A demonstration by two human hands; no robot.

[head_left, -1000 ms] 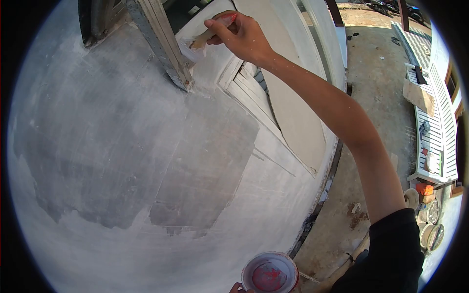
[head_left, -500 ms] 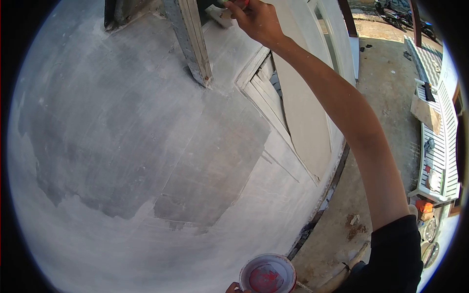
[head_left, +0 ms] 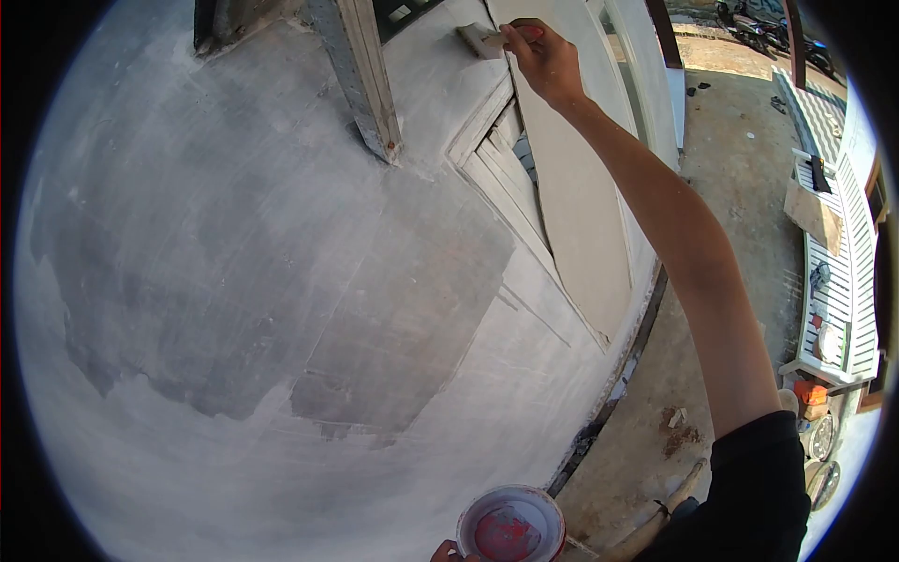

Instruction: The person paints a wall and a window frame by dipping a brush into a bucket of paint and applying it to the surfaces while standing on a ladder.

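My right hand [head_left: 546, 62] is closed on a paintbrush [head_left: 483, 41] with a red part on its handle, high up at the top centre. The bristles lie against or just over the pale wall [head_left: 440, 70], left of a door frame edge. At the bottom, my left hand [head_left: 449, 553], partly cut off by the frame, grips the rim of a round tub [head_left: 511, 526] with red stains and pale liquid inside. Grey patches [head_left: 393, 318] and whiter areas cover the wall.
A wooden beam [head_left: 361, 84] juts from the wall at the top. Beside the wall is a triangular wooden-framed opening [head_left: 510, 178]. A concrete floor [head_left: 730, 169] runs along the right, with a white slatted bench [head_left: 843, 309] and an orange object [head_left: 811, 393]. Motorcycles [head_left: 749, 28] stand far off.
My right hand has moved right and slightly down with the brush, from behind the beam's top to the door frame edge. The tub has hardly moved.
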